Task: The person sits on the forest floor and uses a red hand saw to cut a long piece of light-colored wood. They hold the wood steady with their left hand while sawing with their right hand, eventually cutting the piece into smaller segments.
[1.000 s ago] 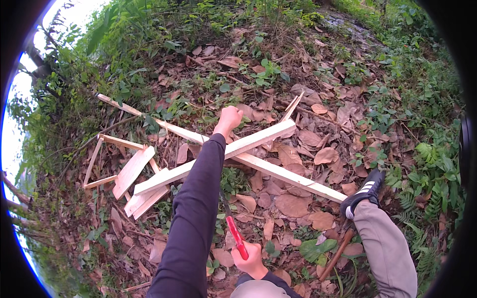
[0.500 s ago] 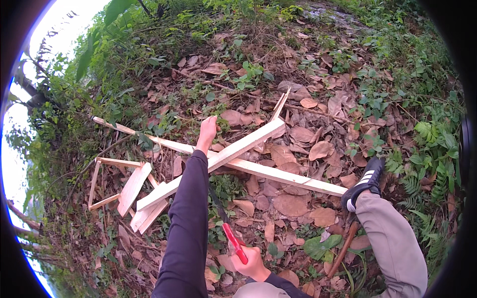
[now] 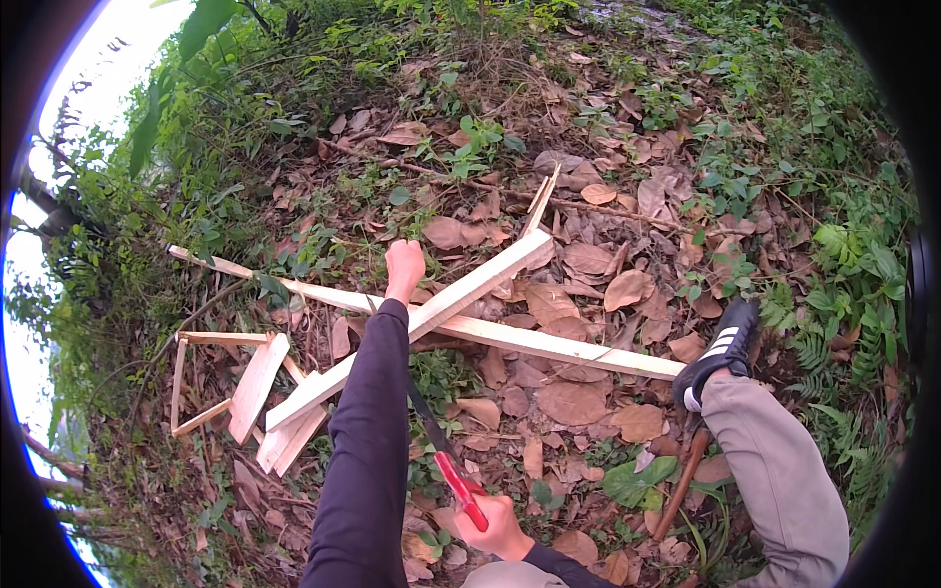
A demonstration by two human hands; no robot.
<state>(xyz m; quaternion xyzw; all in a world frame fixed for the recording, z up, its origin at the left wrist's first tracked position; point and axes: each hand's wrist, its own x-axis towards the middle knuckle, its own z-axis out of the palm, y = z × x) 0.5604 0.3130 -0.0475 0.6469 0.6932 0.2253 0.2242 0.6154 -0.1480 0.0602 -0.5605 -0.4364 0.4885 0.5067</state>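
My right hand (image 3: pixel 493 530) grips the red handle (image 3: pixel 460 492) of a hand saw. Its dark blade (image 3: pixel 425 414) runs up and left until my left forearm hides it. My left hand (image 3: pixel 404 269) is a closed fist just beyond a long pale wooden strip (image 3: pixel 549 346); whatever is inside it, if anything, is hidden. Across that strip lies a thicker pale timber (image 3: pixel 480 279), sloping from lower left to upper right. My sleeve covers part of both pieces. The strip's right end meets my dark shoe (image 3: pixel 720 355) with white stripes.
Left of the timber lie a flat board piece (image 3: pixel 258 388) and thin strips joined in a frame (image 3: pixel 178 384). Splintered wood (image 3: pixel 540 204) sticks up past the timber's far end. A brown wooden handle (image 3: pixel 680 486) lies by my shoe. Dry leaves (image 3: pixel 571 403) and green plants (image 3: pixel 843 255) surround everything.
The saw and my right hand have shifted slightly down. My left hand has moved a little left and down, its fist staying closed. The whole view has shifted slightly.
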